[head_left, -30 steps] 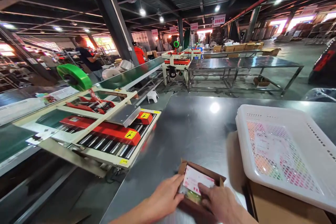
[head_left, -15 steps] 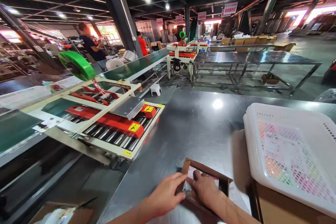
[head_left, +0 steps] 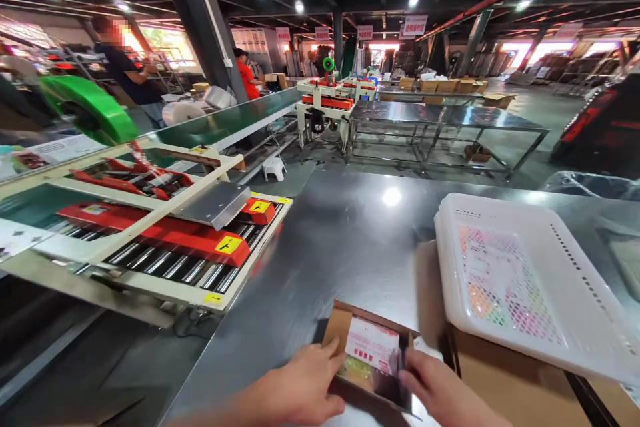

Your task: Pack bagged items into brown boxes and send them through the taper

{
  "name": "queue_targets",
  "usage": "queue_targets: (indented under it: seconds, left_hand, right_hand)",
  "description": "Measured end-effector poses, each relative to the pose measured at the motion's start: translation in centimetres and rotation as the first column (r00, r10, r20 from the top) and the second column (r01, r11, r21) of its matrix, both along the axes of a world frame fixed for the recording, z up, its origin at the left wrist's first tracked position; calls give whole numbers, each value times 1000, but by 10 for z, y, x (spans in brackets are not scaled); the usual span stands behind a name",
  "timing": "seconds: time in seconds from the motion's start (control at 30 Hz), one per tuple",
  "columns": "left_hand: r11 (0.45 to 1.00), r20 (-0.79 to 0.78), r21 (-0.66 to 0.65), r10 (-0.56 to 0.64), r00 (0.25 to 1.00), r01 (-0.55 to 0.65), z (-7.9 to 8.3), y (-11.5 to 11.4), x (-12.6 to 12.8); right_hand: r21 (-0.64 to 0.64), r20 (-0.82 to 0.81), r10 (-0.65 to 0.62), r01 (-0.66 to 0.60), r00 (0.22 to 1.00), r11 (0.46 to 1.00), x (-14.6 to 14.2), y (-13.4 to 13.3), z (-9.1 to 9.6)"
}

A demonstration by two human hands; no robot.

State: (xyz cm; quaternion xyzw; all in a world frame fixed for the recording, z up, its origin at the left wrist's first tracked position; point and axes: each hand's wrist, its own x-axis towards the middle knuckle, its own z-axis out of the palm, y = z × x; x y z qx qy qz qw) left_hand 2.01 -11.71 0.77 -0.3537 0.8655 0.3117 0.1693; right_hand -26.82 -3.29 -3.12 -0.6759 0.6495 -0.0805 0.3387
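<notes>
A small open cardboard box [head_left: 345, 392] sits on the steel table in front of me. Inside it lie a white card with red print [head_left: 373, 345] and a clear bag with greenish contents [head_left: 357, 370]. My left hand [head_left: 305, 380] grips the box's left end, fingers on the inner left wall and thumb along the near side. At the right end, my right hand [head_left: 437, 380] has its fingers curled together over the box; motion blurs them, and what they pinch is not clear. White paper [head_left: 425, 348] shows beside the box's right end.
Stacked white plastic baskets [head_left: 540, 347] stand to the right over brown cardboard [head_left: 510, 373], with bagged colourful items [head_left: 505, 280] inside. Left of the steel table [head_left: 350, 240] is a carton-sealing machine [head_left: 165, 233] with a green tape roll [head_left: 90, 110]. Two people stand beyond the conveyor [head_left: 240, 117].
My right hand has moved out of the box's middle to its right end, uncovering the printed card. My left hand stays at the left end. The view has turned right.
</notes>
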Motion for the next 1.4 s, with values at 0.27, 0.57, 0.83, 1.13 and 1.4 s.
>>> queue_targets:
  seconds: [0.27, 0.57, 0.83, 1.13, 1.4]
  left_hand:
    - [996, 49, -86, 42, 998, -37, -15, -18, -12]
    - [849, -60, -212, 483, 874, -484, -59, -43, -27]
    - [697, -259, -109, 669, 697, -709, -109, -44, -12]
    - [889, 17, -243, -396, 918, 388, -63, -47, -50]
    - [887, 229, -175, -387, 893, 428, -70, -49, -56]
  right_hand:
    - [-21, -45, -17, 16, 999, 1000, 40, -23, -31]
    - [-640, 31, -361, 296, 932, 709, 5, -18, -53]
    - [-533, -158, -201, 88, 967, 842, 19, 8, -111]
    - [-344, 90, -286, 299, 954, 890, 57, 31, -125]
    - [-382, 348, -319, 444, 882, 811, 83, 37, -168]
